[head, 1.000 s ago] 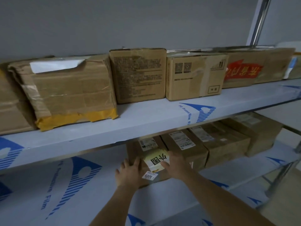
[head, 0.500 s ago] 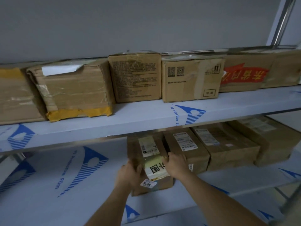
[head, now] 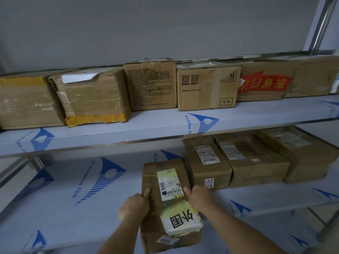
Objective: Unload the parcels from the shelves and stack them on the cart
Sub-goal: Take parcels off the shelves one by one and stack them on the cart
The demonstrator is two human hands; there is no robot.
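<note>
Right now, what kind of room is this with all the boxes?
Probably a parcel storeroom or small warehouse. Metal shelves hold rows of taped cardboard boxes, many with shipping labels, and both hands grip one labelled parcel.

The shelf film [head: 189,123] reads "PE Protective Film"; the parcel [head: 165,204] sticker, "5005".

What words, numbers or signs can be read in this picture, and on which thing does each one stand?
"PE Protective Film": printed on the upper shelf and lower shelf.
"外围": handwritten on the yellowish label of the held parcel.
"5005": small sticker on the held parcel, upside down.
Red banner characters on the upper-shelf box: upside down, not surely readable.
Shipping labels, barcodes, fine print: too small.
</note>
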